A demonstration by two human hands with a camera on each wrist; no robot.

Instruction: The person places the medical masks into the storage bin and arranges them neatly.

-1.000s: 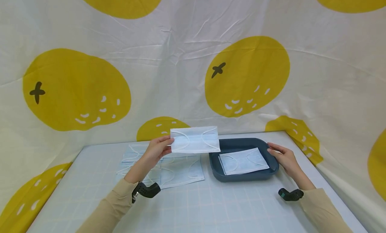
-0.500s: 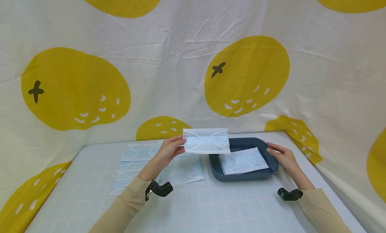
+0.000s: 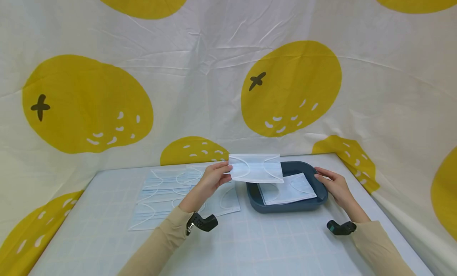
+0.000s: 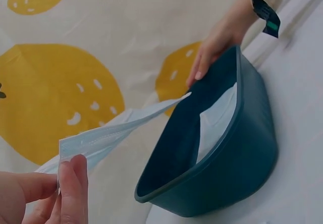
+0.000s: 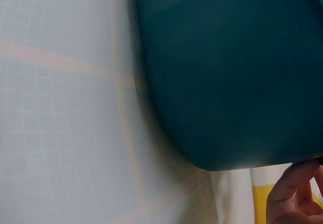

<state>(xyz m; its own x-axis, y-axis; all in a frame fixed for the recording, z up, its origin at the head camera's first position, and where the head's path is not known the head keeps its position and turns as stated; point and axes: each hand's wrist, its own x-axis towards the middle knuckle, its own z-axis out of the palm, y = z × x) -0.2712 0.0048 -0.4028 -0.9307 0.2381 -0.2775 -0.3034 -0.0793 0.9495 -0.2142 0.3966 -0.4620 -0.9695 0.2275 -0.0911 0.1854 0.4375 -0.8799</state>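
My left hand (image 3: 213, 180) pinches a pale blue disposable face mask (image 3: 256, 169) by its left end. The mask is held up over the left rear rim of a dark blue plastic bin (image 3: 285, 207), its white ear loops facing me. Inside the bin lies a small stack of masks (image 3: 290, 190), partly covered by the raised one. My right hand (image 3: 333, 185) grips the bin's right rim. In the left wrist view, the held mask (image 4: 116, 133) stretches from my fingertips toward the bin (image 4: 237, 158), seen nearly edge-on.
Several more masks (image 3: 150, 216) lie spread and overlapping on the table to the left, partly behind my left forearm. The table (image 3: 264, 244) has a pale checked cover. A white curtain (image 3: 200, 93) with yellow fruit shapes hangs behind it.
My left hand has carried the mask rightward, from above the spread masks to over the bin's left part. My right hand and the bin have stayed in place.
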